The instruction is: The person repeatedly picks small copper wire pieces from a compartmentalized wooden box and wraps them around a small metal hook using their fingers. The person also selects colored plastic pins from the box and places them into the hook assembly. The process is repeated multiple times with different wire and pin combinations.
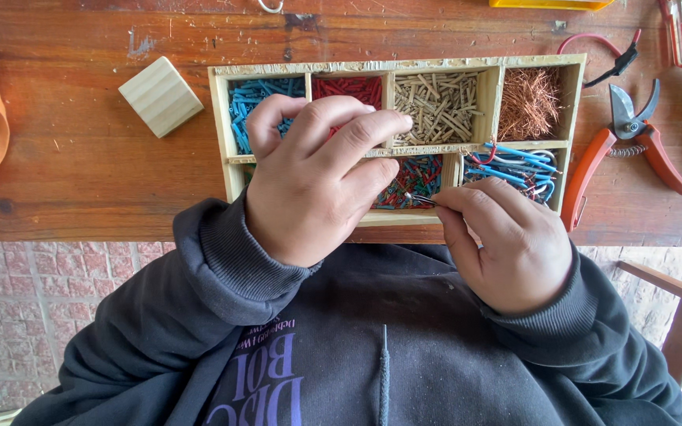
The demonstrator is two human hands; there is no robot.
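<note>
Looking down from the head view, a wooden compartment tray [220, 118] sits on the desk [80, 158]. The left hand [313, 177] hovers over the tray's front left compartments, fingers curled, grasping nothing visible. The right hand [507, 237], at the tray's front edge, pinches a thin wire piece [420, 198] between thumb and forefinger. Orange-handled pruners [625, 146] lie right of the tray, a wooden block [160, 95] to its left.

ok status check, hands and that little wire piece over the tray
Left hand hovering open over wooden tray. Right hand fingers pinching short wire piece above mixed-colour compartment. Nothing in the way.
</note>
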